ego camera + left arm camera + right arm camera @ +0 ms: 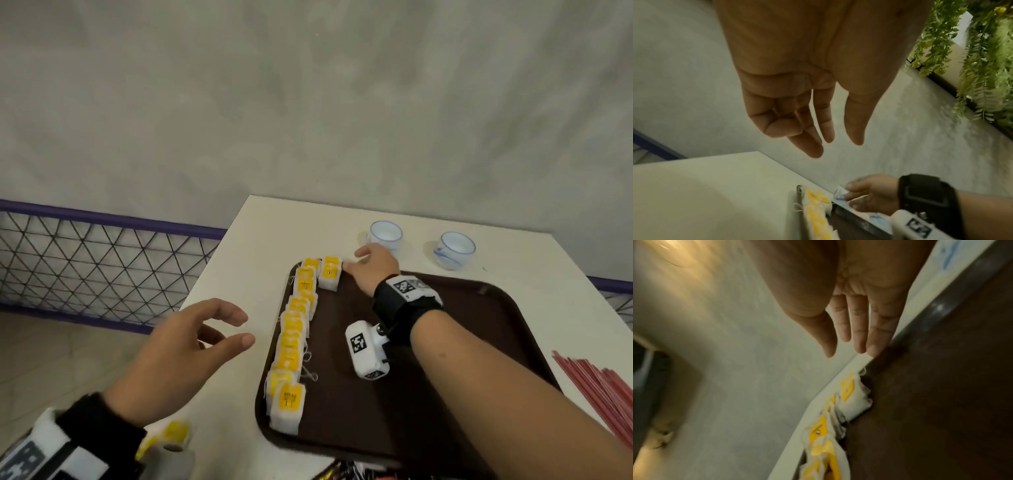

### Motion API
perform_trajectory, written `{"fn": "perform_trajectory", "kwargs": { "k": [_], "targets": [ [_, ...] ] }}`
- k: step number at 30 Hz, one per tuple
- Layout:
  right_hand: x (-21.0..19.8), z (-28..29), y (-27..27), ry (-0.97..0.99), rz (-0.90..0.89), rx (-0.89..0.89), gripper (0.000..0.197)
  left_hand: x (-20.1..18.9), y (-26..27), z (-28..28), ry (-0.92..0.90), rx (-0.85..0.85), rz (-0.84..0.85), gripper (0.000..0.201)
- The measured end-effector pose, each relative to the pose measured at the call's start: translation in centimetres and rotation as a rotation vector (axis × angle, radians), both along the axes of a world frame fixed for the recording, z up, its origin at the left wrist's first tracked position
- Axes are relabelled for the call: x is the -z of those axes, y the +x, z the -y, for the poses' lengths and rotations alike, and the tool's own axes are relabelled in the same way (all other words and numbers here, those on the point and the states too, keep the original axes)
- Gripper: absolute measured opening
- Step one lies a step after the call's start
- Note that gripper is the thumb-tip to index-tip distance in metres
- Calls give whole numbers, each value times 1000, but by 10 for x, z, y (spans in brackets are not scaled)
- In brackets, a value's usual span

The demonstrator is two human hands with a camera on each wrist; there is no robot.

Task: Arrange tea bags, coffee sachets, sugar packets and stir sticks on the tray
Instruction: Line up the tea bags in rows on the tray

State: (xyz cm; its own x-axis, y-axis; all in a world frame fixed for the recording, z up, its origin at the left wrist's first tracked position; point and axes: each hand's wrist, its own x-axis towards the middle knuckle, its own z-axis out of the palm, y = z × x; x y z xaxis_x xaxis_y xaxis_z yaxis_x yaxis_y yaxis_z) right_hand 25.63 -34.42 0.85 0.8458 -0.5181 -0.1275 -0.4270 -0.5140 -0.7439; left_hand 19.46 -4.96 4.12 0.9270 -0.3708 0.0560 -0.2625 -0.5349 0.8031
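Head view: tea bags (297, 330) line the tray's (479, 342) 9 o'clock edge, right hand (375, 267) spread at 12 o'clock, touching the farthest bag; left wrist view: left hand (797, 81) relaxed, empty; right wrist view: right fingers (877, 331) straight at the rim.

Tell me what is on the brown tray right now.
On the brown tray, a row of yellow-tagged tea bags lines its left edge. The right hand reaches over the far rim; the forearm hides part of the tray.
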Motion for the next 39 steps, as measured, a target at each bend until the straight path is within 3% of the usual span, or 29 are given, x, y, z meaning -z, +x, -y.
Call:
{"fn": "perform_trajectory", "kwargs": {
  "k": [4, 9, 13, 16, 18, 22, 26, 33, 36, 39],
  "targets": [
    [-50, -21, -55, -74, 29, -239, 28, -2, -23, -38, 174, 45, -96, 19],
    [-68, -83, -162, -227, -178, -793, 32, 10, -73, -67, 622, 258, -152, 40],
    [-61, -133, -239, -354, -319, -1109, 52, 24, -93, -71, 642, 279, -169, 66],
    [-38, -167, -278, -427, -312, -1209, 57, 42, -110, -68, 651, 307, -136, 52],
    [-19, -183, -287, -498, -296, -1217, 56, 49, -116, -64, 640, 302, -100, 39],
    [7, -197, -292, -539, -331, -1218, 60, 57, -121, -61, 578, 263, -118, 37],
    [14, -202, -289, -511, -303, -1135, 31, 59, -128, -64, 555, 287, -82, 35],
    [13, -200, -279, -364, -348, -885, 21, 49, -130, -73, 418, 226, -42, 28],
    [10, -192, -281, -256, -254, -752, 10, 41, -130, -77, 273, 209, -37, 22],
    [10, -179, -286, -65, -143, -609, 15, 34, -127, -76, 166, 192, -72, 19]
  ]
}}
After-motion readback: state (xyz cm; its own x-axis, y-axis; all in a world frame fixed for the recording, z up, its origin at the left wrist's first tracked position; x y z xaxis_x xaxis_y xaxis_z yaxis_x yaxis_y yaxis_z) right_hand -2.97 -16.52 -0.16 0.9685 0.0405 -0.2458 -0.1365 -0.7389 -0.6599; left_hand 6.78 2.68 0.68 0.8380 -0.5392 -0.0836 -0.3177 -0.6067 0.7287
